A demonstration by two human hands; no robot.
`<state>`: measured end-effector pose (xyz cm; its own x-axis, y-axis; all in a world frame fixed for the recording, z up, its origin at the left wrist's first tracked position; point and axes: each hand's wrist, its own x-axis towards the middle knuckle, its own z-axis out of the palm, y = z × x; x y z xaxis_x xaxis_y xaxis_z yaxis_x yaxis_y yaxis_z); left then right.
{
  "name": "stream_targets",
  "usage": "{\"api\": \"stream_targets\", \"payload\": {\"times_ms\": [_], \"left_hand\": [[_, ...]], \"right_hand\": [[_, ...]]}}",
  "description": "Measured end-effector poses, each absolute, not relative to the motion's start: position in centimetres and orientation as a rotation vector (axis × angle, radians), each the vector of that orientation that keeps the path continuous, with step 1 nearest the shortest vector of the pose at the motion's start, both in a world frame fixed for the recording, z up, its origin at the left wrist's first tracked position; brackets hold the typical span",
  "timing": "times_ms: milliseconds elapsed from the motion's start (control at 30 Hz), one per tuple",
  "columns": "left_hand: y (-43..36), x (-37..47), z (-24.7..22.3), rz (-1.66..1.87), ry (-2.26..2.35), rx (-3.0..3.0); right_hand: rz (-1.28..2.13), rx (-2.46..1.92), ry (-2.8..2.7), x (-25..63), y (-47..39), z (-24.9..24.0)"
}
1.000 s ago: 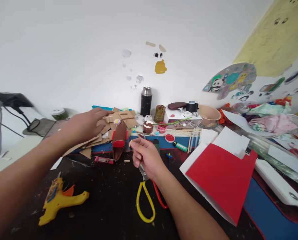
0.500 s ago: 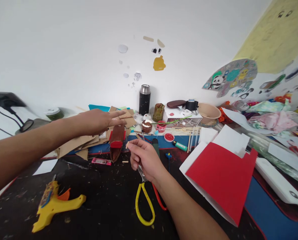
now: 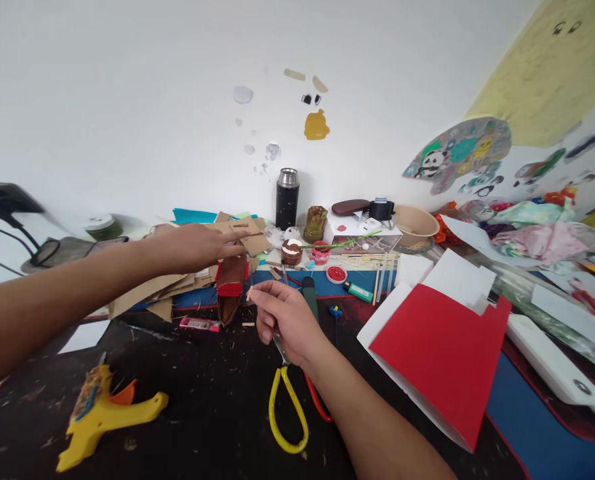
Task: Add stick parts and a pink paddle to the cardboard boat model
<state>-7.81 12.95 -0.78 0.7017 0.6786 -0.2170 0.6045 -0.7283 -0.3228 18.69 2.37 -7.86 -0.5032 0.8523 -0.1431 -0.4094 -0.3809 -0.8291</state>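
Observation:
My left hand (image 3: 202, 247) reaches out over the brown paper piece with red trim (image 3: 231, 283), fingers stretched and somewhat apart; whether the fingertips touch it I cannot tell. Between thumb and forefinger of my right hand (image 3: 287, 317) is a short piece of wooden stick (image 3: 250, 293). Another short stick piece (image 3: 248, 325) lies on the dark mat just left of that hand. Below my right hand are scissors with yellow handles (image 3: 288, 413), their blades partly hidden. A red handle (image 3: 317, 397) shows beside my right forearm.
A yellow glue gun (image 3: 110, 413) lies at the front left. Cardboard scraps (image 3: 167, 290) are piled behind my left arm. A red corrugated sheet (image 3: 442, 353) lies on the right. Along the wall stand a black flask (image 3: 288, 203), a white box (image 3: 362, 233) and a beige bowl (image 3: 414, 227).
My left hand has dropped slightly, closer to the brown paper piece. My right hand still pinches the stick piece in nearly the same place. The whole view has shifted a little.

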Motion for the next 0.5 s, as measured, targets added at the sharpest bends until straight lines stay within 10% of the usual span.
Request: {"api": "stream_targets", "payload": {"times_ms": [500], "left_hand": [[12.30, -7.40, -1.33, 0.424, -1.096, -2.621]], "right_hand": [[1.967, -0.738, -0.986, 18.58, 2.21, -7.80]]}}
